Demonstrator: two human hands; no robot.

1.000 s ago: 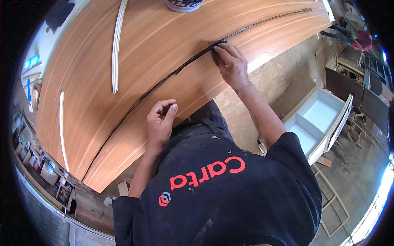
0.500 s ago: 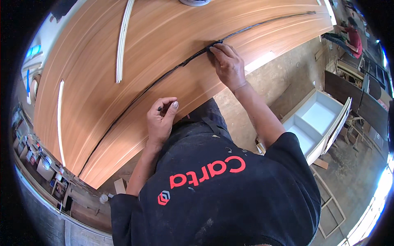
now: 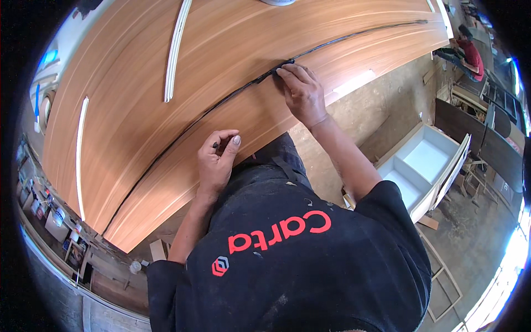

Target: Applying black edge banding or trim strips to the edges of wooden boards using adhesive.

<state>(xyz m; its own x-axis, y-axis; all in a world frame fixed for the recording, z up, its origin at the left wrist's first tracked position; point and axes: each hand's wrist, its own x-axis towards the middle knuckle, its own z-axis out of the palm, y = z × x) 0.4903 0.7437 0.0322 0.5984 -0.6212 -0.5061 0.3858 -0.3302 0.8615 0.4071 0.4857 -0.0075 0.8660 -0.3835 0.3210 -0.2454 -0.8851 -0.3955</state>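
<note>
One large wood-grain board (image 3: 133, 105) takes the greatest place, with one white box (image 3: 423, 160) of two visible compartments standing apart at the right, and two pale lengths of strip, one upper (image 3: 175, 55) and one lower (image 3: 79, 160), lying on the board's left part. Along the board runs one black line (image 3: 193, 122), and there the right hand (image 3: 303, 94) keeps its fingers narrow around one dark piece (image 3: 288, 62), whose shape is mostly hidden. The left hand (image 3: 215, 163), loosely curled by the board's near edge, holds one small dark bit (image 3: 215, 145).
</note>
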